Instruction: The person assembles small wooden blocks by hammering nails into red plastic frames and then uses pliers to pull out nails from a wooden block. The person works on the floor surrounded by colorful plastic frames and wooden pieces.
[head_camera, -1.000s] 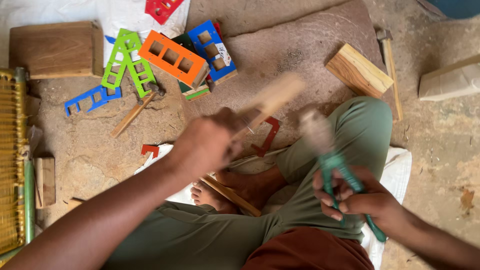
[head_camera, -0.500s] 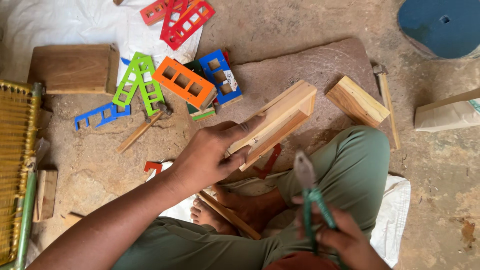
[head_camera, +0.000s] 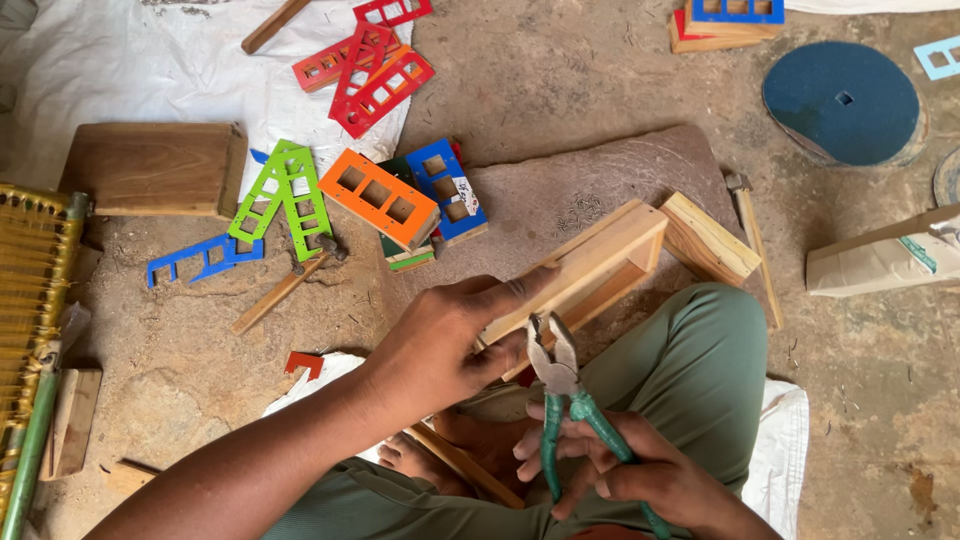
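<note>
My left hand (head_camera: 445, 345) grips a small open wooden box frame (head_camera: 597, 262) of pale planks, tilted over my knee in green trousers. My right hand (head_camera: 620, 475) holds pliers (head_camera: 563, 385) with green handles; their metal jaws point up and sit right at the lower edge of the wooden frame, beside my left thumb. A flat grey stone slab (head_camera: 560, 200) lies on the ground just beyond the frame.
An orange block (head_camera: 378, 198), a blue block (head_camera: 447, 188) and green (head_camera: 285, 195), blue (head_camera: 200, 257) and red cut-out pieces (head_camera: 375, 70) lie ahead. A brown wooden block (head_camera: 155, 168) sits left, a hammer (head_camera: 752, 235) and plank (head_camera: 705, 238) right, a blue disc (head_camera: 842, 100) far right.
The right hand has brought the pliers up and left, from over my thigh to the frame's lower edge. The left hand steadied the frame after swinging it. The view tilted up.
</note>
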